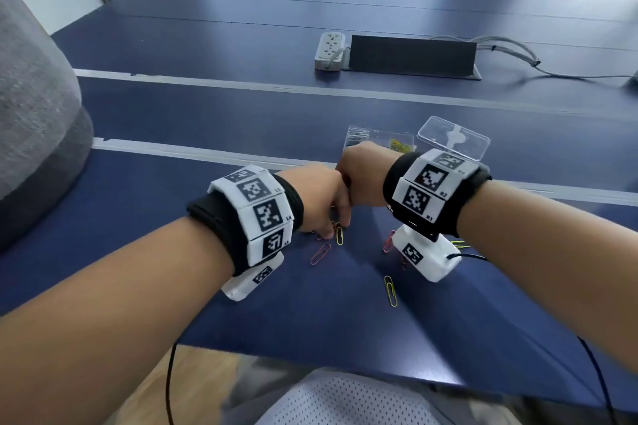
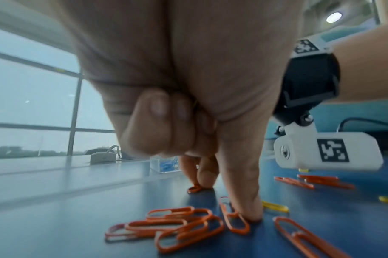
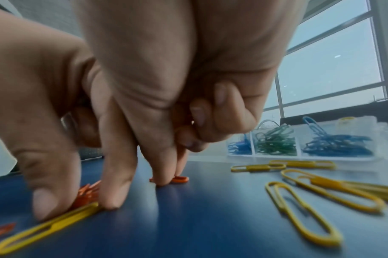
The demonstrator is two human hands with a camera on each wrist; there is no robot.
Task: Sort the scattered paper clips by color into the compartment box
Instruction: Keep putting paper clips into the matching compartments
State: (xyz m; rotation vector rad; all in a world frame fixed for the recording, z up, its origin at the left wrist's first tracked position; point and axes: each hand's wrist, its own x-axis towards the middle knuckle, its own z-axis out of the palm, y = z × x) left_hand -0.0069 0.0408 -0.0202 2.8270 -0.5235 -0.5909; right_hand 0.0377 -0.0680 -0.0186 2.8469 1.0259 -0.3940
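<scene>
Right hand [image 3: 166,78] on smooth orange clip [image 3: 180,179] — glossy blue table [image 3: 210,227].

compartment box [image 1: 379,140] half hidden behind right hand [image 1: 362,176], left hand [image 1: 319,197] fingers blurred

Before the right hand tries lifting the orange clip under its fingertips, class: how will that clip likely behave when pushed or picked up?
The orange clip lies flat on the smooth blue table, so it will probably slide rather than roll. It looks thin and light, likely hard to pinch without dragging it first. The right hand presses it with straight fingertips, which suggests sliding.
</scene>
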